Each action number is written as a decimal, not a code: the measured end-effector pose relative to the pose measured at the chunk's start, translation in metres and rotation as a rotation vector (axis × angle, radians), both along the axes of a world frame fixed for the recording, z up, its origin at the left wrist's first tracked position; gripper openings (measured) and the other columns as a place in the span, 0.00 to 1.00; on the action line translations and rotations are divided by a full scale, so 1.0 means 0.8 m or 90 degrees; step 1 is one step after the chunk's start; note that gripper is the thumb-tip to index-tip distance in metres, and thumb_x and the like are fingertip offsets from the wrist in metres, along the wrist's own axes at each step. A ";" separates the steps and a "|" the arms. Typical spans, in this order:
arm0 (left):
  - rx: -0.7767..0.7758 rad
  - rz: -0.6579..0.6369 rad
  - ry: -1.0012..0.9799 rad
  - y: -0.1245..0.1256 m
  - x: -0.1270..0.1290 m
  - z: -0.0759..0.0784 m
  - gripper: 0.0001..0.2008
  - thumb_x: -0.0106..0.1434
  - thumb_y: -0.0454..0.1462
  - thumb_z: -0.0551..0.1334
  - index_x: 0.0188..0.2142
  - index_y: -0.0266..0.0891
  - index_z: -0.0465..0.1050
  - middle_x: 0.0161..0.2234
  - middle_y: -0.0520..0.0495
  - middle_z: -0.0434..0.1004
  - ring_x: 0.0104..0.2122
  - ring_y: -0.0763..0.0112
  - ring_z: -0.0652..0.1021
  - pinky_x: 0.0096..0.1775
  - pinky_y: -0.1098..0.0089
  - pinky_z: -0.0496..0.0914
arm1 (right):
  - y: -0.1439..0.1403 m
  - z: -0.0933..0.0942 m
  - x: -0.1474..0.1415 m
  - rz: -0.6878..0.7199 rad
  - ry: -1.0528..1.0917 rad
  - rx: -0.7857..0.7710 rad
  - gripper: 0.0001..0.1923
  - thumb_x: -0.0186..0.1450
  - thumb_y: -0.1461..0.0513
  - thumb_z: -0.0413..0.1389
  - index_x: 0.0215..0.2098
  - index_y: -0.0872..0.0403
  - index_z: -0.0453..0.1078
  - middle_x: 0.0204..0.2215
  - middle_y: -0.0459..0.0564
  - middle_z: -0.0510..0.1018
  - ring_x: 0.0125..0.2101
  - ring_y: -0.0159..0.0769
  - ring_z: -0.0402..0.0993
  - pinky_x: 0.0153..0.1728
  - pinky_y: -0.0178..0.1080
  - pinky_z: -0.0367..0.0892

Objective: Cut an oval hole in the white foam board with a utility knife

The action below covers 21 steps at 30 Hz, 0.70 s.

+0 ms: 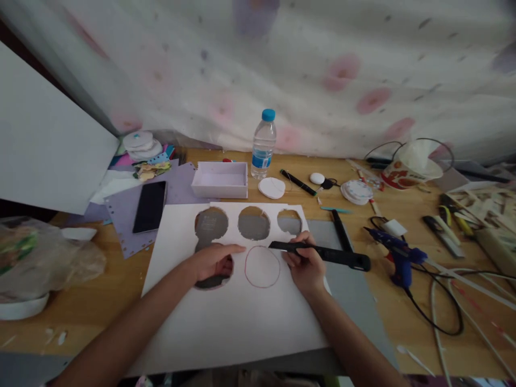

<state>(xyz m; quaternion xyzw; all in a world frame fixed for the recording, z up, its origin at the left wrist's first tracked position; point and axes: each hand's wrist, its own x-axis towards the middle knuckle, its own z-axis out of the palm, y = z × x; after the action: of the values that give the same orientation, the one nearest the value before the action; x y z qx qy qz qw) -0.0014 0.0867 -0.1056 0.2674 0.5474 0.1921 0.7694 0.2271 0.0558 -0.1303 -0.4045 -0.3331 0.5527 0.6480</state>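
A white foam sheet lies on a grey cutting mat in front of me. It has several round holes cut out along its far edge and left side. A red circle outline is drawn in its middle. My left hand lies flat on the sheet just left of that circle, partly over a hole. My right hand grips a black utility knife right of the circle, its blade end pointing left near the circle's upper right edge.
On the wooden table: a white box, a water bottle, cut white discs, a black phone on purple paper, a blue glue gun with cord, a plastic bag at left, tools at right.
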 end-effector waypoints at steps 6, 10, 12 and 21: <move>0.004 0.087 -0.070 0.012 0.019 0.006 0.19 0.44 0.41 0.76 0.36 0.39 0.78 0.36 0.45 0.82 0.37 0.66 0.81 0.41 0.69 0.74 | 0.000 0.000 0.000 0.035 0.048 -0.001 0.05 0.51 0.63 0.52 0.28 0.49 0.65 0.16 0.37 0.55 0.14 0.25 0.41 0.16 0.30 0.47; 0.010 0.134 -0.076 0.011 0.031 0.009 0.19 0.43 0.39 0.77 0.36 0.41 0.78 0.37 0.47 0.82 0.41 0.63 0.81 0.42 0.68 0.75 | 0.003 0.006 0.005 0.034 0.078 -0.007 0.05 0.50 0.63 0.52 0.27 0.49 0.65 0.14 0.36 0.52 0.14 0.25 0.40 0.16 0.30 0.46; 0.003 0.151 -0.068 0.012 0.034 0.010 0.20 0.42 0.38 0.77 0.36 0.42 0.78 0.37 0.48 0.82 0.40 0.63 0.81 0.42 0.67 0.75 | 0.005 0.007 0.007 0.034 0.093 -0.011 0.05 0.50 0.63 0.52 0.27 0.49 0.65 0.14 0.35 0.52 0.14 0.25 0.40 0.15 0.30 0.46; -0.032 0.162 -0.016 0.013 0.032 0.005 0.16 0.44 0.36 0.75 0.33 0.40 0.77 0.31 0.48 0.82 0.39 0.64 0.81 0.41 0.68 0.76 | 0.006 0.011 0.006 0.035 0.121 -0.032 0.06 0.49 0.63 0.52 0.27 0.49 0.64 0.16 0.37 0.56 0.14 0.25 0.40 0.14 0.31 0.45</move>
<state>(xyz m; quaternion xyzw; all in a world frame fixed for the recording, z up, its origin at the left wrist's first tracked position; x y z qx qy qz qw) 0.0238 0.0970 -0.1013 0.1742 0.5721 0.2779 0.7518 0.2319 0.0607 -0.1215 -0.3569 -0.2671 0.6144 0.6510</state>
